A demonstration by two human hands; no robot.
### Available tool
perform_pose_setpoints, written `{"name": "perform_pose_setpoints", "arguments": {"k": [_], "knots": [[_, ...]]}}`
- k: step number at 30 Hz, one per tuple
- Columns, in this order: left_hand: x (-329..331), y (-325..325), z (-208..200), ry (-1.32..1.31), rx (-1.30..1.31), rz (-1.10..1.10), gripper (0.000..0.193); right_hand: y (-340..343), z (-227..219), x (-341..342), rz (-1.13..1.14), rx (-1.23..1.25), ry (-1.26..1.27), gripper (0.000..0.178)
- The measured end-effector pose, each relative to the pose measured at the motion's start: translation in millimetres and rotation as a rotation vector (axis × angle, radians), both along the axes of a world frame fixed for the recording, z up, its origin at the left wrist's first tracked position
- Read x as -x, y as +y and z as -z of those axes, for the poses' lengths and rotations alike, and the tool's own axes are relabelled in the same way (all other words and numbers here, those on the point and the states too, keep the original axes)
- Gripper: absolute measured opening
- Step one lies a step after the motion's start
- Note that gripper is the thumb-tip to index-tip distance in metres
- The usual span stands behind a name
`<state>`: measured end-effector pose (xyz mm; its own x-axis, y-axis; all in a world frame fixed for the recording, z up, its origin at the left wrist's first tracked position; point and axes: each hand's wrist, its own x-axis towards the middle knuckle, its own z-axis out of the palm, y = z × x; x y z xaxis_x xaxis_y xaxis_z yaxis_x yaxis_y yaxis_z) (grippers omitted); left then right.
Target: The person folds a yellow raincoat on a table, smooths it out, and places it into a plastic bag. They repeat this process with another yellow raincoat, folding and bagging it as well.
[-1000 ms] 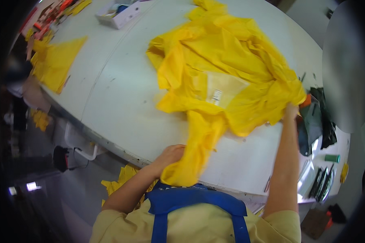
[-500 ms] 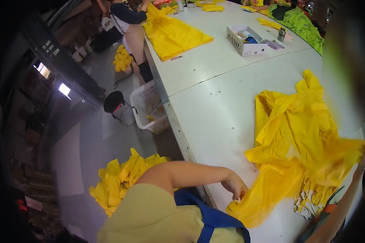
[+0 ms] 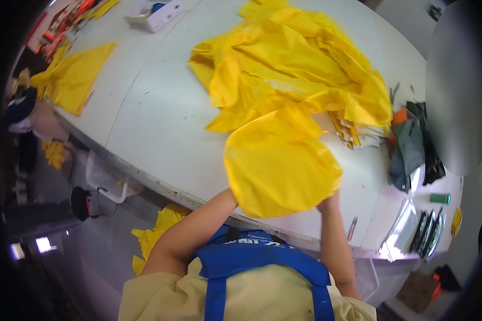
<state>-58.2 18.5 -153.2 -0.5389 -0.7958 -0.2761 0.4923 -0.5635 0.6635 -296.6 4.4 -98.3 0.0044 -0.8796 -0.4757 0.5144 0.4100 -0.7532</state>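
A thin, shiny yellow cloth is spread between my two hands above the table's near edge. Its rounded lower edge hangs toward me. My left hand grips the cloth's left edge, with the fingers mostly hidden behind it. At the lower right edge, my right hand holds the cloth too, its fingers covered. Beyond, a large crumpled heap of the same yellow cloth lies on the white table, and the held part seems to run into it. A bundle of yellow strips with pale ends shows beside the heap.
To the right lie dark folded pieces, a green spool, clear plastic packs and small snips. A white box stands at the far left. A person handles another yellow cloth. Yellow cloth and a white basket are below the table.
My view has swung to the right. Both hands have come in front of me, and the cloth that was stretched sideways in motion is now held up between them, closer to my body.
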Motion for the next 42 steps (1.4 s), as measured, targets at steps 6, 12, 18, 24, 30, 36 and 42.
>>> {"name": "perform_pose_setpoints", "arguments": {"k": [6,12,18,24,30,36,42], "knots": [[29,26,-18,0.038,-0.063,-0.020,0.049,23,-48,-30,0.183,0.597,0.287,0.041],[40,45,-23,0.005,-0.029,-0.043,0.051,29,-84,-29,-0.071,0.610,0.441,0.040],[35,43,-30,-0.142,0.090,-0.086,0.053,29,-55,-12,-0.374,0.393,0.382,0.034],[50,31,-24,-0.385,0.217,-0.136,0.055,45,-63,2,-0.105,0.787,0.819,0.076],[66,40,-13,-0.554,0.337,-0.132,0.057,85,35,-46,-0.065,0.814,1.284,0.095],[90,60,-5,-0.633,0.479,-0.020,0.059,17,37,-6,0.243,0.644,0.293,0.034],[60,130,23,-0.465,0.599,0.134,0.061,70,12,88,0.144,0.897,1.169,0.017]]}}
